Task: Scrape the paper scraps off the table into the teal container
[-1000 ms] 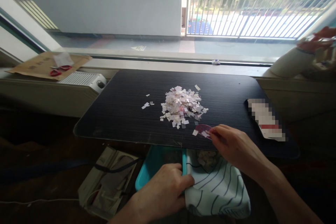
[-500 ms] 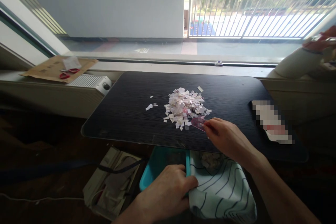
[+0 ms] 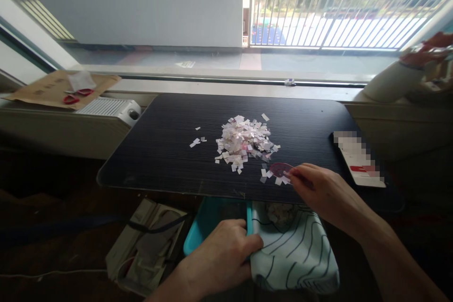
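My right hand (image 3: 318, 188) pinches a flat, rounded, translucent purple plastic piece (image 3: 281, 170) just above the black tabletop (image 3: 170, 151). Several small paper squares (image 3: 279, 180) lie right under and around that piece. Beyond them, a heap of cut white and pinkish paper bits (image 3: 244, 136) sits mid-table. Below the table's near edge my left hand (image 3: 226, 252) is closed over the rim of a turquoise tub (image 3: 196, 232), its thumb reaching towards a pale green wave-patterned container (image 3: 293, 257). More paper bits (image 3: 281, 212) lie inside that container. The left fingertips are hidden beyond the rim.
A phone-like flat object (image 3: 359, 160), partly pixelated, lies at the table's right. Red-handled scissors (image 3: 78, 96) rest on a brown envelope (image 3: 38, 89) on the left sill. A box of odds and ends (image 3: 146, 247) stands below, left of the tub. Stray paper bits (image 3: 195, 142) lie left of the heap.
My right hand has drawn the purple piece right and towards me, and several paper squares now lie apart from the heap beside it. My left hand keeps its place at the tub.
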The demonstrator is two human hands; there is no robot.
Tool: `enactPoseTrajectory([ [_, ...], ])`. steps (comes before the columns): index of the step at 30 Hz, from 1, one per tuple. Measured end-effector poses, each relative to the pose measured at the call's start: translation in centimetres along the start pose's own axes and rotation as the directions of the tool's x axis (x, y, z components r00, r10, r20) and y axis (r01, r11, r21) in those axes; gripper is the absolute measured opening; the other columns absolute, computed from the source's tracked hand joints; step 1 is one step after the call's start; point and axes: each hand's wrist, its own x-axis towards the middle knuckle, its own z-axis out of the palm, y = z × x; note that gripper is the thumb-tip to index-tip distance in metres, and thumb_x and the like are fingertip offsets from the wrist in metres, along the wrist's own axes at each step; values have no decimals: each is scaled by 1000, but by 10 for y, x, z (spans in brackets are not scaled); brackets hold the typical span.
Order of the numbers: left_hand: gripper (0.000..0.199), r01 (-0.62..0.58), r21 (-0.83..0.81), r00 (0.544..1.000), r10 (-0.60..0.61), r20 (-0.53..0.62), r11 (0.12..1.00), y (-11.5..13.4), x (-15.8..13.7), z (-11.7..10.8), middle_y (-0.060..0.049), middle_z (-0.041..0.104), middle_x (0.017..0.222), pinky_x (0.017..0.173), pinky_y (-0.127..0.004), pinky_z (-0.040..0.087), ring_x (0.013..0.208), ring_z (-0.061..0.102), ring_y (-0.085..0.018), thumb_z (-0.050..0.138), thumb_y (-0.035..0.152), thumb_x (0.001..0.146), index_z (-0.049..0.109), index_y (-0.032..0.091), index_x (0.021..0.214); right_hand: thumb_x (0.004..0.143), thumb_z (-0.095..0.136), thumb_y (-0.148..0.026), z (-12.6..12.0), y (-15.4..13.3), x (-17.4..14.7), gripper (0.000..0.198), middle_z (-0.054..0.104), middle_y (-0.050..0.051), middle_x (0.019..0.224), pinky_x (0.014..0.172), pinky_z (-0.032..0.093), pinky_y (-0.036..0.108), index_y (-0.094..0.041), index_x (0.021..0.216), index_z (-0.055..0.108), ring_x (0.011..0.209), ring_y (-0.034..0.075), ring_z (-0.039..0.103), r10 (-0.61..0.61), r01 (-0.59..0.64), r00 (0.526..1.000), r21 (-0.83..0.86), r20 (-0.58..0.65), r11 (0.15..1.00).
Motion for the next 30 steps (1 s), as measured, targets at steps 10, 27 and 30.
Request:
enactPoseTrajectory([
  [10, 10, 21, 9, 1000, -21, 2, 1000, 1, -2, 3, 0, 61, 72, 58, -25, 35, 71, 58, -18, 69, 22, 81, 60, 18, 82, 93, 46, -29, 6, 3, 5, 22, 62, 1, 78, 63, 37, 28, -21, 80, 62, 68, 16, 57, 23, -23, 1000, -25, 5, 999],
  [27, 8, 31, 8, 1000, -31, -1, 999, 1, -3, 3, -1, 61, 72, 58, -26, 36, 70, 58, -18, 67, 23, 83, 60, 19, 82, 93, 47, -31, 3, 7, 4, 24, 63, 1, 74, 60, 36, 28, -21, 77, 62, 66, 16, 58, 46, -47, 999, -47, -17, 998],
  [30, 7, 16, -13, 1000, -16, -5, 1000, -1, -3, 4, 0, 60, 71, 59, -26, 36, 70, 57, -18, 66, 20, 82, 59, 19, 81, 92, 47, -30, -3, 13, -4, 23, 64, 1, 76, 58, 36, 27, -21, 79, 63, 66, 16, 59, 61, -62, 998, -41, -27, 997],
])
